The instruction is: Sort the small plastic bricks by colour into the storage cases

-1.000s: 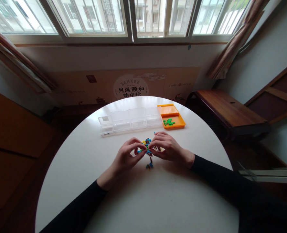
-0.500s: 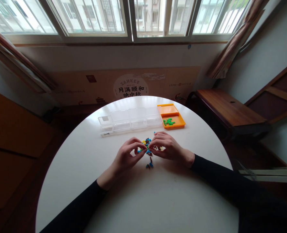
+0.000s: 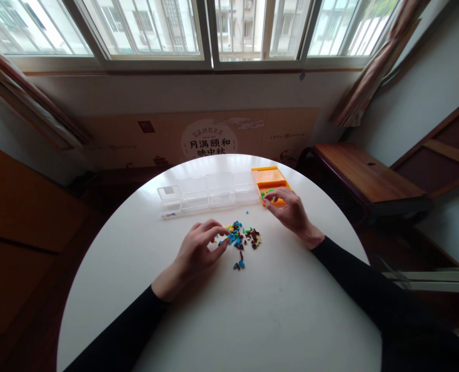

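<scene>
A loose pile of small toy bricks [image 3: 235,238], blue, brown, yellow, green and cream, lies on the white table. My left hand [image 3: 200,248] is at the pile's left side, fingers curved, with thumb and forefinger apart and nothing visible between them. Over the front compartment of the orange box [image 3: 270,176] is my right hand [image 3: 287,209]. Its thumb and forefinger are close together; whatever they pinch is too small to make out. Green bricks [image 3: 267,192] lie in that compartment, partly covered by the right hand.
A row of clear plastic boxes [image 3: 194,199] with raised lids stands left of the orange box. Several stray bricks [image 3: 239,264] lie nearer me, and one blue brick [image 3: 247,212] beyond the pile. The round table [image 3: 253,325] faces a window; a wooden bench [image 3: 369,173] stands at right.
My right hand has moved from the pile up and right to the orange box, uncovering brown and cream bricks. My left hand stays beside the pile, its fingertips now parted.
</scene>
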`<act>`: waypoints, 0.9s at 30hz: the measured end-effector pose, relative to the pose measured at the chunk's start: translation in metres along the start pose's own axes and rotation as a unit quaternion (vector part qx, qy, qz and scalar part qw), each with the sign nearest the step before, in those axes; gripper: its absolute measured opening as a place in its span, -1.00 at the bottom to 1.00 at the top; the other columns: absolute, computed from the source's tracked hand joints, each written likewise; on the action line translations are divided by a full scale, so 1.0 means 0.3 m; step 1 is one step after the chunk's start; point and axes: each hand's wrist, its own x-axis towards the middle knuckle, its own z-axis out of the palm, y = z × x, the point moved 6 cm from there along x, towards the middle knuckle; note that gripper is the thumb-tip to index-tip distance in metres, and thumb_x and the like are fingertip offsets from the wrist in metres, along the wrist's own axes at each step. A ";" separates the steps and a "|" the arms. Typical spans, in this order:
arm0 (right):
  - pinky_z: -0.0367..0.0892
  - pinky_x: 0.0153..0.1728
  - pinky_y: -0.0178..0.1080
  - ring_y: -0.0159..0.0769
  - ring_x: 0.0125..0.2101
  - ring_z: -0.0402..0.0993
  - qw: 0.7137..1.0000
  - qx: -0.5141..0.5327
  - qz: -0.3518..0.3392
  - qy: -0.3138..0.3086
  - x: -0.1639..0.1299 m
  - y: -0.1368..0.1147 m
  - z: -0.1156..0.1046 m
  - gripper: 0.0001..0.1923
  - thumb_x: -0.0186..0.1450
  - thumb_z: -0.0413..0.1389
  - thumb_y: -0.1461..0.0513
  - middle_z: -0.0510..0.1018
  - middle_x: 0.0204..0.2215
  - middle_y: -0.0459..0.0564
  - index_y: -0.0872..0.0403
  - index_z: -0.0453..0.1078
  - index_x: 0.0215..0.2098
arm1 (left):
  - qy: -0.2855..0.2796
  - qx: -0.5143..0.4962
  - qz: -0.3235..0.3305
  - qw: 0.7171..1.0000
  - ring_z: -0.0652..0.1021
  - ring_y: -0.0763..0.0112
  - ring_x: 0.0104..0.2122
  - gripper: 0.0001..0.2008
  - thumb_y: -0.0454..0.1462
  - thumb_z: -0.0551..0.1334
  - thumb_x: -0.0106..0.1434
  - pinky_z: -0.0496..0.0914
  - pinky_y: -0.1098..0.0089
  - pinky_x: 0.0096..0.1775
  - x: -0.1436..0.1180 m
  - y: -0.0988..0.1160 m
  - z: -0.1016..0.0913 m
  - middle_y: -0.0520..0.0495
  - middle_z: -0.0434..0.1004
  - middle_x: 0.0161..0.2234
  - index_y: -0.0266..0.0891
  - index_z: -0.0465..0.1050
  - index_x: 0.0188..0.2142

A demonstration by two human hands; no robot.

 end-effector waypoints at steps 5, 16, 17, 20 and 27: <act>0.47 -0.15 -0.01 -0.10 -0.34 0.57 0.991 -0.079 0.103 0.027 0.003 0.155 -0.059 -0.79 0.44 0.24 0.09 0.74 -0.28 0.04 0.02 0.61 -0.26 | -0.011 0.002 -0.009 1.000 0.55 0.44 -0.41 -0.93 -0.25 0.35 0.46 0.41 0.27 -0.10 0.001 -0.005 -0.005 -0.01 0.67 -0.18 -0.13 0.63 -0.10; 0.45 0.03 0.07 -0.01 -0.16 0.60 0.993 -0.100 0.049 -0.026 -0.007 0.130 -0.011 -0.87 0.46 0.22 0.17 0.74 -0.21 0.05 0.01 0.60 -0.20 | -0.013 0.016 -0.030 0.999 0.61 0.38 -0.33 -0.94 -0.29 0.36 0.44 0.40 0.27 -0.08 -0.007 -0.030 0.008 -0.01 0.67 -0.21 -0.12 0.64 -0.17; 0.46 0.03 0.05 -0.02 -0.14 0.60 0.995 -0.081 0.030 -0.039 -0.006 0.104 -0.001 -0.89 0.47 0.22 0.19 0.73 -0.20 0.05 0.01 0.60 -0.19 | -0.015 0.018 -0.031 0.999 0.60 0.38 -0.33 -0.94 -0.30 0.36 0.44 0.40 0.27 -0.09 -0.006 -0.029 0.009 0.00 0.67 -0.22 -0.12 0.65 -0.18; 0.48 0.02 0.02 -0.05 -0.10 0.59 0.994 -0.029 -0.042 -0.102 -0.012 0.013 0.031 -0.92 0.47 0.23 0.24 0.71 -0.18 0.04 0.00 0.60 -0.18 | -0.019 0.020 -0.033 0.999 0.61 0.37 -0.32 -0.92 -0.29 0.35 0.44 0.39 0.28 -0.11 -0.003 -0.024 0.008 -0.01 0.67 -0.23 -0.12 0.66 -0.21; 0.49 0.03 -0.07 -0.16 -0.12 0.58 0.965 0.051 -0.134 -0.221 -0.074 -0.140 0.112 -0.93 0.42 0.31 0.28 0.70 -0.15 -0.02 -0.03 0.61 -0.14 | -0.027 0.012 -0.037 0.999 0.63 0.36 -0.29 -0.90 -0.32 0.36 0.43 0.36 0.28 -0.10 0.000 -0.017 0.010 0.01 0.66 -0.25 -0.10 0.67 -0.21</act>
